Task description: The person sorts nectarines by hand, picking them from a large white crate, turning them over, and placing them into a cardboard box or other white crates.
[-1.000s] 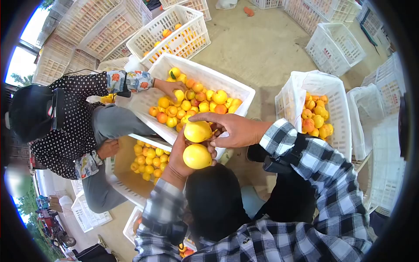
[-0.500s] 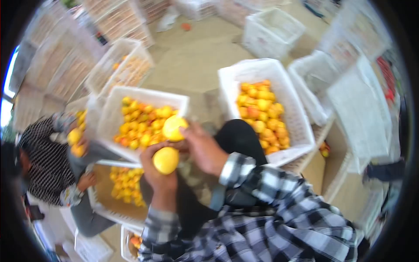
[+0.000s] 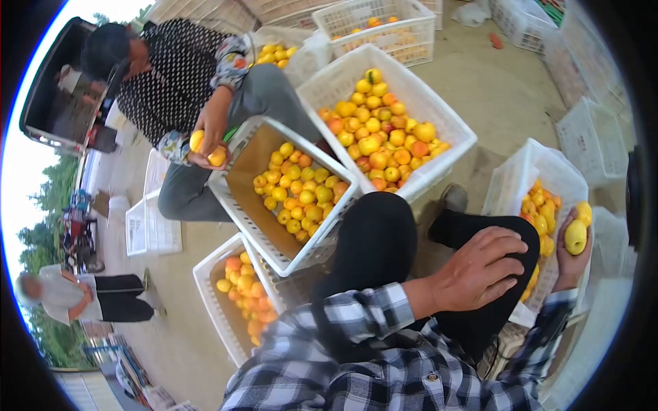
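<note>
My left hand (image 3: 476, 269) hovers over or rests on my black-trousered knee, palm down with fingers apart and nothing visible in it. At the right, my right hand (image 3: 572, 257) holds two yellow fruits (image 3: 576, 236), beside the white crate (image 3: 510, 164) of yellow-orange fruit. Another lined white crate (image 3: 456, 133) of fruit stands beyond my legs. Closer to the co-worker is a crate with a brown lining (image 3: 240, 175), also holding fruit.
A seated co-worker (image 3: 178, 75) at the upper left holds fruit in both hands. A lower crate (image 3: 205, 274) of orange fruit stands at my left. Another person (image 3: 68, 294) stands farther off. A white crate (image 3: 593, 140) sits at the upper right.
The view has swung left. My hands were close together, each with a yellow fruit; now they are apart, my left hand is empty and my right hand has two by the right crate.
</note>
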Motion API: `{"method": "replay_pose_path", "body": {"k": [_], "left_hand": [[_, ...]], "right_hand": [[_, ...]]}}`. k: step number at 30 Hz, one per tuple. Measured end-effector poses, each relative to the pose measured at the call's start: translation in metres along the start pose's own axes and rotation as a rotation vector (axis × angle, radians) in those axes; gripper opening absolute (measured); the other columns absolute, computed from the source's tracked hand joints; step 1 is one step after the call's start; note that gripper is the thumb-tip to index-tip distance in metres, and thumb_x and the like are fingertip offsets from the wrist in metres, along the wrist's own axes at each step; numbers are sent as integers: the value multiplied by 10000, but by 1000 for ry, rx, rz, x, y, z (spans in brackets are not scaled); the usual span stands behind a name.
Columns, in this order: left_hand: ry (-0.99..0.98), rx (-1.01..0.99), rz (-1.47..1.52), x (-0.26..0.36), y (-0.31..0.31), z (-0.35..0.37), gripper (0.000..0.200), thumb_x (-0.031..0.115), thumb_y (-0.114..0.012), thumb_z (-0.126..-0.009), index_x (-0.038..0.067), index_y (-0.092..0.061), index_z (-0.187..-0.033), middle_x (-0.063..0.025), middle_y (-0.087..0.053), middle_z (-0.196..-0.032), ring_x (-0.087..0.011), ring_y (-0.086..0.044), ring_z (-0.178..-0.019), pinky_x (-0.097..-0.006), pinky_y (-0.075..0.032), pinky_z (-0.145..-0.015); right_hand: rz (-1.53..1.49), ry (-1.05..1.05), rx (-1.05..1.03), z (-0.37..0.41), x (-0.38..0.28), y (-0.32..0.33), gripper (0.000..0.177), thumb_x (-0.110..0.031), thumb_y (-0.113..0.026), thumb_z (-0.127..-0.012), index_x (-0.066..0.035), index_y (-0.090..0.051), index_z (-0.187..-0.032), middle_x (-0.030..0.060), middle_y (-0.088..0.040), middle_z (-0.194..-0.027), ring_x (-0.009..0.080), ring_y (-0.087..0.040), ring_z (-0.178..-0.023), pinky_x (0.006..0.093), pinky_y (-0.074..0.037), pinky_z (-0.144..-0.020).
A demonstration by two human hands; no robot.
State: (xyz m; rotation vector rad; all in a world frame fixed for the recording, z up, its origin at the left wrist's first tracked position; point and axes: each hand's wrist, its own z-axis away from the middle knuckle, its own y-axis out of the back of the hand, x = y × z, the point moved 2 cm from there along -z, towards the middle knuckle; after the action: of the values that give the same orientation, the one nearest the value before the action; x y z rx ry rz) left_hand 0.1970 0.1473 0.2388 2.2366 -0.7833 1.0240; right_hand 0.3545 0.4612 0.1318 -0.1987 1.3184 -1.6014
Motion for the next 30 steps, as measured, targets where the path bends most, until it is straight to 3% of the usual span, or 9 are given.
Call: {"method": "replay_pose_path", "body": {"k": [2,4,6,7,10,13,19,21,30], "left_hand": [[-49,51,-45,38,76,57,225,67,-708,-738,37,-614,-940,-138,-557,-1165,-347,-544,-1084,-459,-453,-908],[-12,101,-143,30,110,67,183,55,-705,-739,38,-631,-905,-116,-610,-1081,-320,-610,-965,-422,-506,-813],[31,146,-206,21,144,87,178,52,-697,-747,39,-633,-912,-114,-620,-1068,-315,-618,-943,-412,-511,-793],[62,168,-258,16,158,99,173,49,-690,-755,39,-636,-919,-112,-630,-1054,-310,-626,-921,-403,-517,-773],[219,181,-312,-3,199,138,151,33,-663,-776,35,-640,-925,-118,-649,-1010,-295,-639,-875,-386,-520,-749],[297,241,-284,-15,217,170,133,18,-640,-793,29,-638,-926,-127,-656,-979,-286,-641,-861,-375,-515,-747],[438,359,-162,-54,224,190,107,14,-601,-834,17,-632,-937,-128,-659,-960,-273,-642,-872,-352,-506,-771],[490,388,-148,-72,220,192,97,21,-594,-849,16,-631,-939,-125,-660,-960,-268,-641,-879,-344,-505,-782],[730,432,-71,-112,221,209,102,23,-555,-909,11,-636,-971,-114,-649,-979,-197,-627,-840,-289,-500,-767]], "right_hand": [[-142,-48,138,6,4,21,401,-150,-461,-955,35,-440,-1310,187,-523,-1303,298,-508,-1211,408,-445,-1013],[1169,305,-187,-81,-32,141,390,-120,-456,-952,26,-433,-1313,163,-542,-1281,300,-508,-1207,430,-435,-1026],[351,-27,75,-103,-24,165,440,-155,-518,-930,16,-418,-1323,138,-526,-1297,295,-502,-1208,420,-438,-1027],[365,-42,73,-101,-10,138,440,-155,-518,-930,16,-418,-1323,138,-526,-1297,295,-502,-1208,420,-438,-1027],[-104,-12,873,-86,43,73,621,-196,-691,-826,37,-400,-1322,172,-455,-1336,270,-480,-1214,372,-463,-996],[648,-164,300,-209,-137,253,657,-171,-711,-809,52,-375,-1327,199,-455,-1315,281,-474,-1214,407,-458,-998],[434,7,175,-117,28,-99,502,-176,-529,-956,7,-342,-1385,190,-369,-1440,270,-383,-1327,361,-352,-1088],[197,-231,-216,-129,61,-122,450,-206,-407,-1001,-22,-337,-1406,155,-361,-1454,241,-376,-1333,322,-353,-1084],[1036,-445,-301,-5,343,-210,477,-236,-514,-941,-11,-413,-1350,170,-533,-1239,198,-605,-1017,281,-513,-813]]}}
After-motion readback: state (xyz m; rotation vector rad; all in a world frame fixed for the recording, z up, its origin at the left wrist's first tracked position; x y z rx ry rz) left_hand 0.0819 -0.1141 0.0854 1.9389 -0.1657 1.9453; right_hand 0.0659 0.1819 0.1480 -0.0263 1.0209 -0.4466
